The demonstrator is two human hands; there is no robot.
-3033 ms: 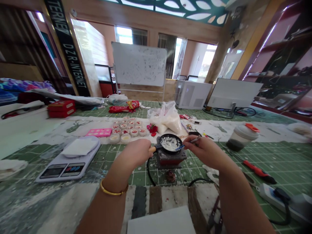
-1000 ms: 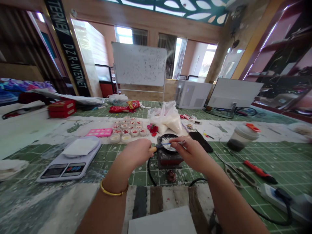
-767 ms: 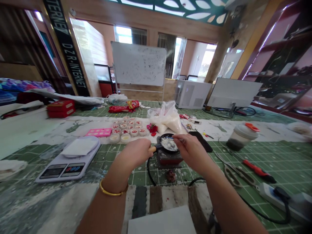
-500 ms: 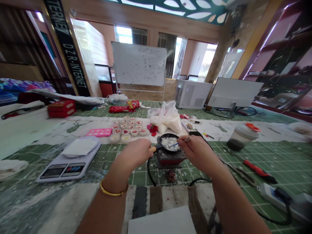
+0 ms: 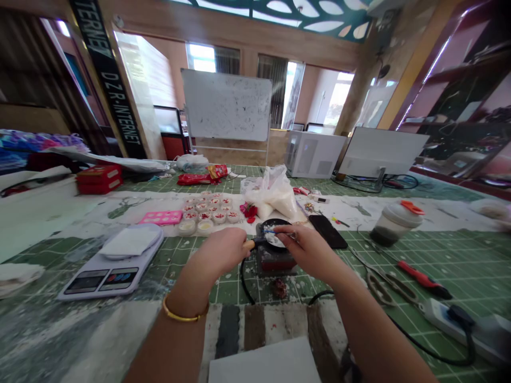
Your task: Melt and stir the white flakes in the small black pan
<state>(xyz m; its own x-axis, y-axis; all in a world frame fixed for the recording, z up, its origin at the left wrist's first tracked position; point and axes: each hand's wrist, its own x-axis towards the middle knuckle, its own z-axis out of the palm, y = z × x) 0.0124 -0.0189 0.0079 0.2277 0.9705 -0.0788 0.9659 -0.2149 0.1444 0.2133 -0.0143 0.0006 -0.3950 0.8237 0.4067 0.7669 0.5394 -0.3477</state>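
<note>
My left hand [image 5: 228, 249] is closed around the wooden end of the handle of a small black frying pan [image 5: 288, 224]. The pan sits on a small electric hot plate [image 5: 277, 264]. White flakes or chunks [image 5: 272, 239] lie in the pan; they look like wax, though I cannot be sure. In a pinch, my right hand [image 5: 305, 249] holds a thin blue stick [image 5: 269, 231], its tip over the left part of the pan. That hand hides the pan's right side. A dried dark-red flower [image 5: 280, 288] lies in front of the hot plate.
Several small cups [image 5: 205, 216] with red bits stand left of the pan, by a pink mould [image 5: 161, 217]. A scale [image 5: 104, 280] is further left. Behind are bags of white grains [image 5: 281, 198]. To the right: phone [image 5: 328, 232], shaker bottle [image 5: 393, 226], scissors [image 5: 379, 287], red-handled tool [image 5: 419, 276], power strip [image 5: 447, 317].
My right hand has moved left across the pan with the stick, uncovering the phone and more of the scissors. My left hand stays on the handle.
</note>
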